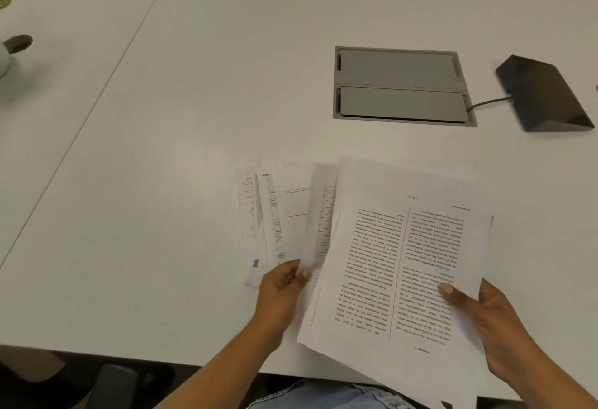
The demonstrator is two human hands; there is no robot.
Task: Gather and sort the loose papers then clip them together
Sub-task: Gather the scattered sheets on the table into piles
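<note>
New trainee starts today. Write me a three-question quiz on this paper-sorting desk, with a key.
1. True or false: the print on the stack in the right hand reads upright to the wearer.
2. The cable from the black wedge device runs to: A the grey hatch; B a laptop; C a wall socket.
3. Which hand holds the fanned sheets?
Key: 1 false, upside down. 2 A. 3 The left hand.

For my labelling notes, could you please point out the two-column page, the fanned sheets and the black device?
two-column page (401,266), head view, centre line between columns
fanned sheets (291,214), head view, a middle sheet
black device (540,91), head view, top face
</note>
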